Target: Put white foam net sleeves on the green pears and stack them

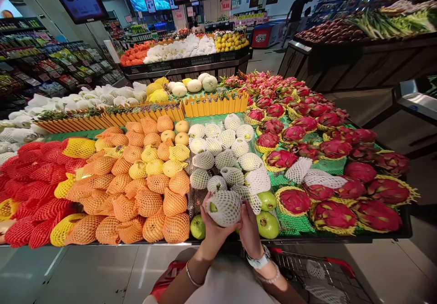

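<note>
Both hands cradle a pale green fruit in a white foam net [224,208], which looks like a guava, at the front edge of the stand. My left hand [215,235] wraps its left side and underside, thumb on the net. On the right side of the fruit, my right hand [250,229] presses with its fingers and wears a white watch at the wrist. Bare green guavas [267,225] lie beside the hands, one left and two right. Behind them are rows of fruit in white foam nets [225,158].
Orange-netted fruit [148,201] and red-netted fruit [36,172] fill the left. Dragon fruit [295,201] covers the right. A small yellow fence [215,105] crosses behind. Below right is a shopping cart [336,270] with empty foam nets. A person [296,15] stands far back.
</note>
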`<state>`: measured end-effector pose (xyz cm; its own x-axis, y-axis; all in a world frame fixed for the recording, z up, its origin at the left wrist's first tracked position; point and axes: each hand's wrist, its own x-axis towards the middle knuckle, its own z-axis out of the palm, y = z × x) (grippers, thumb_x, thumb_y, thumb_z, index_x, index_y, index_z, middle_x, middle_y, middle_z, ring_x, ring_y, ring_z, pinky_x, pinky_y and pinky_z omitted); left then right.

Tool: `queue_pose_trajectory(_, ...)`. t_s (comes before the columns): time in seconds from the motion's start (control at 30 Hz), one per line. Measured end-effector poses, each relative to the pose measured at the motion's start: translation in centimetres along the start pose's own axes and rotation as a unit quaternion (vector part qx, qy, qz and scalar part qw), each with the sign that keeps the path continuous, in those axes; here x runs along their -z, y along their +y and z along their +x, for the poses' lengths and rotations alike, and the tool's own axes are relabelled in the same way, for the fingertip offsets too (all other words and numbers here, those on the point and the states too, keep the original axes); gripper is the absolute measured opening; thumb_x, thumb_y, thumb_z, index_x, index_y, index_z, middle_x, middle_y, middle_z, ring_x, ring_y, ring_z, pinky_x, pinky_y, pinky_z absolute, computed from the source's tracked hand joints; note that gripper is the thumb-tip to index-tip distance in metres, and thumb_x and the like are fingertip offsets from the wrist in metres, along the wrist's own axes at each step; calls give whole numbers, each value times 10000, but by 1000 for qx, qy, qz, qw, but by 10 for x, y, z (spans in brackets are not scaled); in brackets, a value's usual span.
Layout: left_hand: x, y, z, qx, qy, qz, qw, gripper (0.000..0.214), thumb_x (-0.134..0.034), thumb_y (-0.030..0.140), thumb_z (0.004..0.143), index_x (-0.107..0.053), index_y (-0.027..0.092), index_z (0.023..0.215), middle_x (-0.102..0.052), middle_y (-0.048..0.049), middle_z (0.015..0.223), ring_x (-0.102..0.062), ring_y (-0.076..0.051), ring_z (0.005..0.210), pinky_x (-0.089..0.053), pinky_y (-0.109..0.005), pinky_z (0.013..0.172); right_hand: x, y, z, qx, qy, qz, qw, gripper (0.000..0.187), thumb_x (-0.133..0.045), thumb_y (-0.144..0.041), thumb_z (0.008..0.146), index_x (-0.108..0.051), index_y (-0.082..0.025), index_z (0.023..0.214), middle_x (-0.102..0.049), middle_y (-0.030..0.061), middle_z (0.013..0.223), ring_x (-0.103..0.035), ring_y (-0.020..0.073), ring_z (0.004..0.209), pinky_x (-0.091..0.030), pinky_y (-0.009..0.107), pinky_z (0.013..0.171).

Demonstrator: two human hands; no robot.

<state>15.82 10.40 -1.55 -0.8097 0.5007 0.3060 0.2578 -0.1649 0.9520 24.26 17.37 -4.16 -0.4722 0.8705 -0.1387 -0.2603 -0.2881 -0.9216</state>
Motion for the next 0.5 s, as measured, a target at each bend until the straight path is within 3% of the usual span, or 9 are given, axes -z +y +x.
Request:
queue_pose_trajectory(0.1, 8, 4, 7, 111, 30, -95, 989, 1227, -821, 588, 640, -37, 323, 1545, -307, -172, 1589, -408, -336, 1428, -403, -474, 1128, -9, -27, -3, -37, -9, -20, 999, 411, -592, -544, 900, -604, -261, 1198, -737, 96, 1149, -721, 291, 1018, -624, 453, 843)
queue_pose_trajectory(0.17, 17, 8, 14, 208, 11, -173, 963, 1079, -726, 623, 732, -93, 327, 1554, -319, -140, 1604, -426, -316, 1420, -447, -430, 1097, -11, -39, -3, 28, -8, -64, 998, 388, -608, -516, 901, -599, -259, 1191, -733, 91, 1137, -706, 288, 1046, -585, 483, 934)
queue_pose_trajectory(0.27, 27, 9, 19, 278, -11, -245, 929, 975, -720, 650, 718, -261, 332, 1517, -450, -107, 1540, -477, -298, 1382, -484, -397, 1065, -10, -43, -1, 156, -4, -127, 979, 459, -630, -480, 901, -545, -285, 1307, -587, 73, 1402, -527, 279, 1332, -434, 501, 1135)
queue_pose_trajectory(0.37, 31, 6, 17, 309, -37, -255, 915, 907, -759, 721, 610, -510, 289, 1368, -623, -140, 1360, -548, -345, 1299, -534, -438, 1000, -12, -38, -1, 219, -112, -163, 955, 700, -715, -465, 847, -413, -334, 1465, -353, 39, 1612, -296, 298, 1500, -294, 512, 1227)
queue_pose_trajectory(0.43, 31, 4, 14, 330, -70, -261, 905, 837, -775, 745, 557, -622, 272, 1230, -697, -156, 1223, -594, -375, 1224, -562, -473, 944, -15, -35, -4, 247, -176, -181, 936, 744, -745, -430, 832, -398, -351, 1485, -315, 31, 1635, -267, 313, 1512, -286, 515, 1228)
queue_pose_trajectory(0.5, 30, 3, 11, 345, -104, -279, 890, 783, -805, 736, 512, -671, 263, 1122, -730, -150, 1129, -629, -382, 1154, -574, -490, 911, -18, -35, -7, 284, -193, -192, 920, 701, -735, -358, 852, -413, -374, 1475, -356, 20, 1616, -305, 306, 1498, -316, 511, 1214)
